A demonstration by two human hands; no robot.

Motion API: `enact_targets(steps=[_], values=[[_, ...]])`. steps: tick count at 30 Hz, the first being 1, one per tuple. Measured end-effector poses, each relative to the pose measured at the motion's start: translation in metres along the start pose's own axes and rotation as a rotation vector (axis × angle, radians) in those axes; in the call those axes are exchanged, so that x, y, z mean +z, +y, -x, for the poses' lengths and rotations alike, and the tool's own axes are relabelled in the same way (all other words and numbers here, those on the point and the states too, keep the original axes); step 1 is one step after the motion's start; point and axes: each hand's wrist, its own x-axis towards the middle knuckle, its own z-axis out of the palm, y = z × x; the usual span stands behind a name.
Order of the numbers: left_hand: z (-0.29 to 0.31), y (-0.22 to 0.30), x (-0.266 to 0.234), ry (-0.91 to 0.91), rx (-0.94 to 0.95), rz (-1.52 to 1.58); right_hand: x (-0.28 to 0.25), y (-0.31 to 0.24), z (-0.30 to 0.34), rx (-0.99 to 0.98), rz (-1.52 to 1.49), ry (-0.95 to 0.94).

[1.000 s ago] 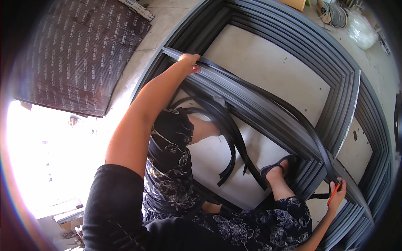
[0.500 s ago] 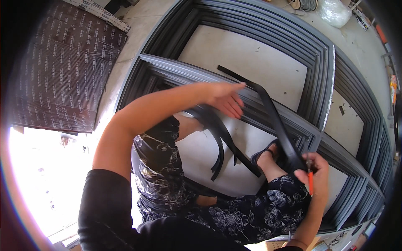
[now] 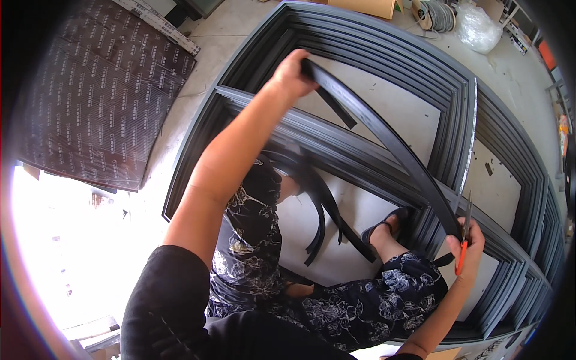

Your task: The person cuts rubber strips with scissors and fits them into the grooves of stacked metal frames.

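A: How do our fingers sit?

B: Our left hand (image 3: 295, 73) closes its fingers around the black strip (image 3: 390, 141), over the far left of the frame stack (image 3: 390, 54); a short tail hangs below. Our right hand (image 3: 473, 241) pinches the strip towards its other end, over the right side of the frame stack, together with the scissors (image 3: 462, 257).

A: Why hold it so?

B: Probably so the strip spans the frame stack in one taut arch, with the scissors ready to hand.

A: And the materials?

B: The strip looks flat, smooth and rubbery, with a dull sheen. The frame stack shows ridged grey profiles, perhaps metal. Loose strips (image 3: 324, 191) droop in its near opening, likely left within our reach. Beyond its far edge sit a round wire coil (image 3: 437, 17) and a crinkled clear plastic bundle (image 3: 477, 29).
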Motion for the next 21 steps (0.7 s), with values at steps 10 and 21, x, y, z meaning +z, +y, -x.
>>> enact_targets(steps=[10, 21], values=[[-0.012, 0.081, -0.108, 0.59, 0.435, -0.287, -0.027, 0.09, -0.043, -0.07, 0.46, 0.229], [-0.033, 0.077, -0.197, 0.558, -0.257, -0.573, -0.023, 0.104, -0.063, -0.065, 0.622, 0.249]])
